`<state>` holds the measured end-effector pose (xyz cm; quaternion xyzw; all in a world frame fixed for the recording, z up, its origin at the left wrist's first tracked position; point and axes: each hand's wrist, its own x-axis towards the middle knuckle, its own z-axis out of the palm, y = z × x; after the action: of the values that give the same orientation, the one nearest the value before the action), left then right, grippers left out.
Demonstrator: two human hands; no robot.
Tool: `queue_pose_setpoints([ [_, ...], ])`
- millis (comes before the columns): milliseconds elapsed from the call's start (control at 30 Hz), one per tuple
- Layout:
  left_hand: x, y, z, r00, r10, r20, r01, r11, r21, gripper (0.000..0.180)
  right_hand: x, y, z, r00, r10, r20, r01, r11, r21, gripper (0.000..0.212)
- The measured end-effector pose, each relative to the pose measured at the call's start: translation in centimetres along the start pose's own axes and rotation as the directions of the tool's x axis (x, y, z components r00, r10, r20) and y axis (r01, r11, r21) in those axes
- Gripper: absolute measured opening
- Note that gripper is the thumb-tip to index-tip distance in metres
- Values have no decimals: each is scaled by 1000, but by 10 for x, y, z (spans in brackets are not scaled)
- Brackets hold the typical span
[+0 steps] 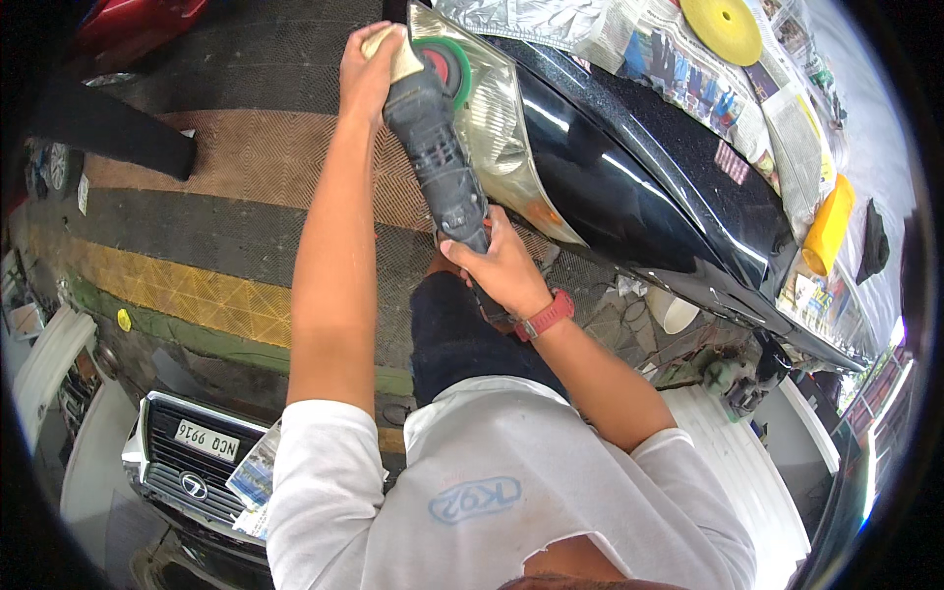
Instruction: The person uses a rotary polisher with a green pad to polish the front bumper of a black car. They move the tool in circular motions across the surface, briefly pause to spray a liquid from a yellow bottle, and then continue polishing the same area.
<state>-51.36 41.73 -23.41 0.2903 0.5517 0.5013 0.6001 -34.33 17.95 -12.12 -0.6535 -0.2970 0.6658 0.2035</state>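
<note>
My left hand [368, 67] grips the head of a dark power polisher [438, 162], a tan cloth under the palm. My right hand [500, 264], with a red watch band at the wrist, holds the polisher's rear handle. The tool's round green and red pad [447, 66] presses against the cloudy headlight [506, 147] of a black car [629, 187]. Both arms reach forward from a white shirt.
Newspaper masking [688, 79] covers the car's bonnet, with a yellow disc [723, 28] and a yellow bottle [828, 226] on it. A white cup [674, 313] and another polisher [742, 379] lie at the right. A parked car's grille [192, 457] is at the lower left. Ribbed tiles [187, 295] cover the floor.
</note>
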Motion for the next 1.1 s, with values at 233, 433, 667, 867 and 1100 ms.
queue_pose_setpoints([
  [233, -68, 13, 37, 1000, 1, 3, -2, 987, 159, 39, -51, 31, -27, 999, 16, -46, -21, 995, -97, 70],
  [433, -174, -32, 29, 991, -38, -126, 47, 997, 69, 34, -114, 87, -60, 997, -61, -44, 42, 938, -344, 72],
  [667, -212, -76, 7, 960, -171, -219, 136, 977, -167, 30, -127, 109, -63, 1000, 5, -23, -13, 927, -374, 76],
  [867, -130, -94, -43, 965, -119, -232, 95, 989, -115, 28, -43, 117, -19, 998, -54, -39, 32, 903, -428, 77],
  [1100, -139, -102, -48, 930, -248, -272, 180, 951, -252, 21, -35, 123, -26, 994, -39, -98, -19, 849, -528, 75],
])
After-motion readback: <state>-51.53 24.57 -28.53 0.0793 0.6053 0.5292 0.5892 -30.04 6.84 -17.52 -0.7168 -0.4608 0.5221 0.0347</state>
